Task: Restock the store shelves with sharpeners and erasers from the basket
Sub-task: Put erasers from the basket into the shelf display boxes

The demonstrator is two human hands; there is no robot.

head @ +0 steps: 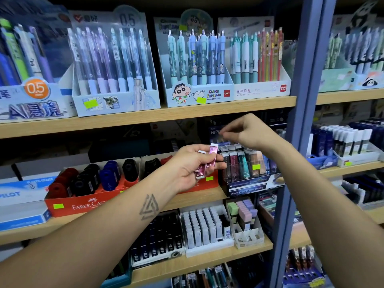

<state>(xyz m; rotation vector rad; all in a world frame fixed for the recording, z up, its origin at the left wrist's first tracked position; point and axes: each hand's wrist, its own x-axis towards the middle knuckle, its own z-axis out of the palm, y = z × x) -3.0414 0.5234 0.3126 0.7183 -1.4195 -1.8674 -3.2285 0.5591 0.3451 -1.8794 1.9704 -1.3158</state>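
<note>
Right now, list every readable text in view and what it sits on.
"0.5": orange badge on the pen display, top shelf left
"0.5": header card of the purple pen box
"CRAYON SHINCHAN", "deli": cartoon pen box
"MECHANICAL", "deli": pencil box
"FABER-CAS...": red sharpener tray, rest hidden by an arm
"PILOT", "PLASTIC ERASER": blue box
"Slim body for precise erasing": eraser display
Price stickers: unreadable.
</note>
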